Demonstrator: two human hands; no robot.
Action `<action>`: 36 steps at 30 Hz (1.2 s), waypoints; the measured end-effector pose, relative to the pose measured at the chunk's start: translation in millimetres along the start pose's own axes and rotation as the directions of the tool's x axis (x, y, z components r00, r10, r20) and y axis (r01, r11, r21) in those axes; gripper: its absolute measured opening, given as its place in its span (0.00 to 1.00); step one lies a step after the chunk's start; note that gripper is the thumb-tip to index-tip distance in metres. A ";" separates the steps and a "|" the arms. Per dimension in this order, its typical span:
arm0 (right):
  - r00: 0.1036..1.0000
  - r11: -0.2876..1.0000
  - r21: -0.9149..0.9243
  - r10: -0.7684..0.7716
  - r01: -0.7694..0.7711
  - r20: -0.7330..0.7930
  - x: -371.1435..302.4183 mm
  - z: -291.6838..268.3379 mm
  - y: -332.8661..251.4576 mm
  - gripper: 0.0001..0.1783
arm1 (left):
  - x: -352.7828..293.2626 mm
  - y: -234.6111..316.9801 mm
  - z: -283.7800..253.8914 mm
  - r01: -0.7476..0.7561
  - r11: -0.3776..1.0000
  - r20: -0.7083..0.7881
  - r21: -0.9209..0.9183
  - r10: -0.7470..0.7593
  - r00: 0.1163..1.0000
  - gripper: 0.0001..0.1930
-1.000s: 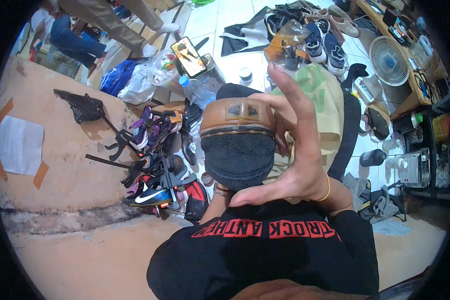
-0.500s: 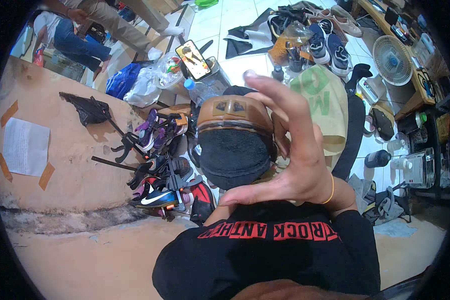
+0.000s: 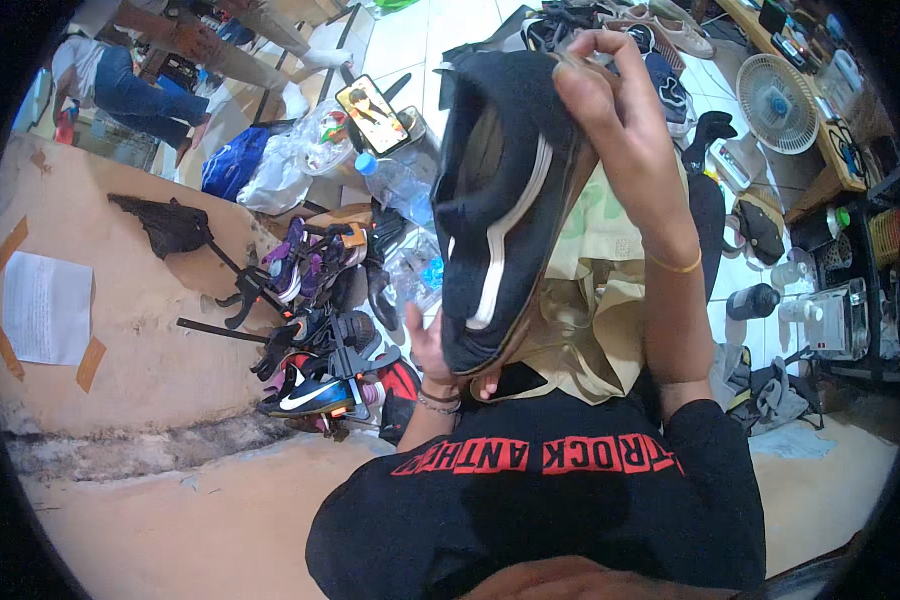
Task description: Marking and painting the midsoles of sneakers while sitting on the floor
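A black sneaker [image 3: 515, 215] with a white wavy side stripe and a brown sole edge is held up in front of me, tilted, its dark opening toward the upper left. My right hand [image 3: 625, 130] grips its upper end at the heel, thumb and fingers curled round the edge. At the lower, toe end my left hand [image 3: 432, 350] cups the shoe from beneath; most of its fingers are hidden behind it. Beneath the shoe, at my lap, an open beige cloth bag [image 3: 590, 335] sits beside a dark flat object [image 3: 518, 380].
Clamped shoes [image 3: 315, 385] crowd the floor at left near a wall with a taped paper [image 3: 48, 308]. Ahead are a phone [image 3: 372, 112], a plastic bottle [image 3: 395, 180] and more shoes [image 3: 670, 85]. At right stand a fan [image 3: 776, 105] and black bottle [image 3: 753, 301]. Another person's legs [image 3: 140, 90] show far left.
The sneaker has turned from end-on to showing its side and opening, and risen. My right hand has gone from spread fingers beside it to gripping its heel. My left hand has come into view.
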State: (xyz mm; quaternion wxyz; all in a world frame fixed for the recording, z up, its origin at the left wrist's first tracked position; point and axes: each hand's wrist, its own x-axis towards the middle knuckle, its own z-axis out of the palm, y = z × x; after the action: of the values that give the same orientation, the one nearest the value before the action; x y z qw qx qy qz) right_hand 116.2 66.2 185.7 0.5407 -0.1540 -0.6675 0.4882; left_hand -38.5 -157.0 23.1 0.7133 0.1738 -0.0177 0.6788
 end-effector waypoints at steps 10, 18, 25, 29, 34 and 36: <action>0.992 0.979 -0.162 0.119 -0.125 -0.045 1.8 -16.7 44.7 0.35 | 11.3 18.0 36.3 -0.075 0.993 0.016 0.086 0.074 0.997 0.64; 0.959 0.921 -0.274 0.284 -0.277 -0.016 -4.7 -27.1 55.6 0.39 | 18.0 25.1 33.5 -0.141 0.987 -0.029 0.073 0.143 0.989 0.64; 0.932 0.800 -0.506 0.363 -0.321 -0.018 -0.5 -25.5 32.5 0.40 | 8.6 37.3 1.4 -0.076 0.956 -0.130 0.283 0.117 0.985 0.59; 0.976 0.862 -0.497 0.183 -0.101 0.119 8.1 -17.3 27.6 0.30 | 14.9 40.3 0.7 0.168 0.954 -0.121 0.247 -0.142 0.982 0.50; 0.980 0.909 -0.375 -0.139 0.183 0.142 -0.1 -0.7 15.0 0.32 | -0.3 32.8 -35.5 -0.053 0.962 -0.564 0.266 0.200 0.801 0.37; 0.985 0.928 -0.346 -0.094 0.139 0.144 -21.6 -4.9 8.1 0.32 | -7.4 39.5 -35.1 -0.130 0.923 -0.571 0.363 0.331 0.751 0.34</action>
State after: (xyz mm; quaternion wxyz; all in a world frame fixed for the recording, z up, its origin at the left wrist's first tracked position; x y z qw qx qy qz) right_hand 125.8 56.6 166.4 0.4892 -0.1783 -0.7851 0.3354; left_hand -84.9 -153.9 -2.9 0.5533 0.0430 0.3005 0.7757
